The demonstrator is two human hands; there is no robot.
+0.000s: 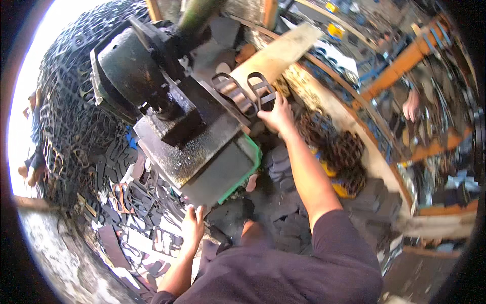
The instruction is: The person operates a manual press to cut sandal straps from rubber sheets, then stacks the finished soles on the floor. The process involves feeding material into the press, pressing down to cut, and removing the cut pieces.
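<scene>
My right hand point(279, 115) reaches past the press and closes on the near end of a sole-shaped cutting die point(261, 85), a dark metal outline with crossbars. A second similar die point(226, 79) stands just left of it, beside a pale board point(283, 50). My left hand point(192, 228) is low, near the front corner of a dark grey panel point(220, 169) edged in green; its thumb and fingers are apart with nothing visible between them. Between my arms stands the heavy press point(177, 157), its worn metal bed below a dark, bulky head point(129, 66).
Cut-out dark sheets point(71, 76) pile high at the left, with loose scraps point(144, 197) below. Dark stacked pieces point(291, 218) lie near my feet. Right of my forearm are brown curled offcuts point(339, 149) and a wooden beam point(364, 134). Wooden racks point(405, 66) hold many strips.
</scene>
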